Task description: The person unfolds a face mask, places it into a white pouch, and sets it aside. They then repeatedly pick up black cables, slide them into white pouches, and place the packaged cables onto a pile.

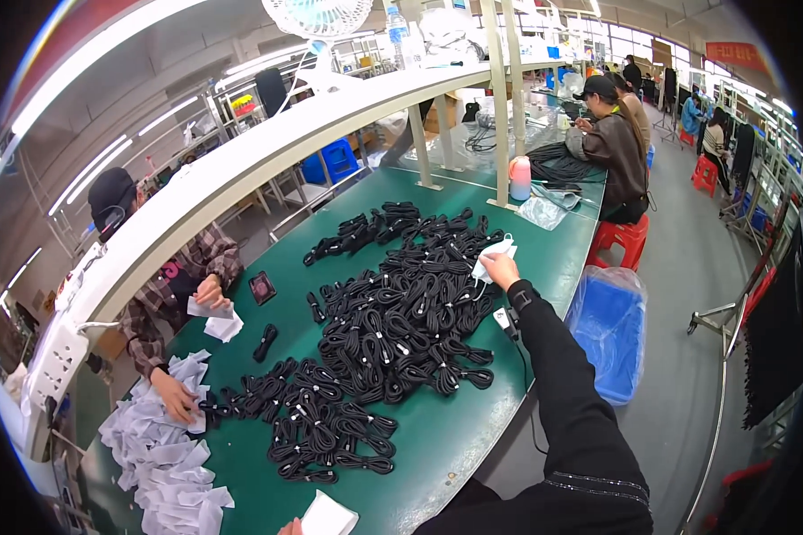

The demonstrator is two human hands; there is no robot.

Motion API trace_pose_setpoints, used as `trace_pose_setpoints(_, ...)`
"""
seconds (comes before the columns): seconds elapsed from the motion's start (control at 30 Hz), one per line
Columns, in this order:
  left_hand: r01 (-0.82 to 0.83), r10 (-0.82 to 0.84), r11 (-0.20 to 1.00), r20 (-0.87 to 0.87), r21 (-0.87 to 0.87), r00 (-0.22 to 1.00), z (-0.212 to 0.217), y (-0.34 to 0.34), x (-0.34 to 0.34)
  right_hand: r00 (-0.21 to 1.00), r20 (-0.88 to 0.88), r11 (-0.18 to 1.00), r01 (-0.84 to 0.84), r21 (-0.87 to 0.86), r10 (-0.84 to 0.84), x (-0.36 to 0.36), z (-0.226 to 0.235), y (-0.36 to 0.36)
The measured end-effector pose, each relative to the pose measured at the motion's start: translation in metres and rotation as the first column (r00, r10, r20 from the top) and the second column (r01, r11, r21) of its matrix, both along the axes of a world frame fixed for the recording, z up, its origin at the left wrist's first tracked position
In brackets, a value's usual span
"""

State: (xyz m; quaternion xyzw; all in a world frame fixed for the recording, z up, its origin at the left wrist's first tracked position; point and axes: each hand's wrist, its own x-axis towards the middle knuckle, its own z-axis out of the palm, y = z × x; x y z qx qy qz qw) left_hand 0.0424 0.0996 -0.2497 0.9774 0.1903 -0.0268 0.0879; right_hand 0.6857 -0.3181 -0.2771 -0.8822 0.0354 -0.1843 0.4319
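White thin-looped mask, right of centre, is clamped in the right hand's fingers; the left hand, bottom edge, touches a flat white rectangle, grip unclear; coiled black cables heap the green worktop.

I have the black-sleeved right arm stretched forward from the lower right, its bare right hand pinching thumb against fingers; the bare left hand barely shows at the lower edge.
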Motion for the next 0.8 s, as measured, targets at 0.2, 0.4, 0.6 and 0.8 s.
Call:
trace_pose_setpoints(0.2, -0.005, 0.005, 1.0, 0.011, -0.029, 1.0, -0.003, 0.001, 0.001, 0.829, 0.49, 0.96, 0.271, 0.072, -0.271, 0.022, 0.055, -0.012)
trace_pose_setpoints(0.4, -0.021, 0.021, 1.0, 0.015, -0.02, 1.0, -0.013, 0.005, -0.012, 0.398, 0.915, 0.955, 0.291, -0.06, -0.063, 0.004, 0.283, 0.0)
trace_pose_setpoints(0.6, -0.008, 0.008, 1.0, 0.03, -0.029, 1.0, -0.013, 0.01, -0.013, 0.323, 0.939, 0.938, 0.273, -0.212, 0.118, 0.04, 0.401, 0.04)
trace_pose_setpoints(0.8, 0.021, -0.022, 1.0, 0.071, 0.022, 0.997, -0.023, 0.014, -0.009, 0.442, 0.854, 0.901, 0.195, -0.389, 0.273, 0.099, 0.435, 0.079)
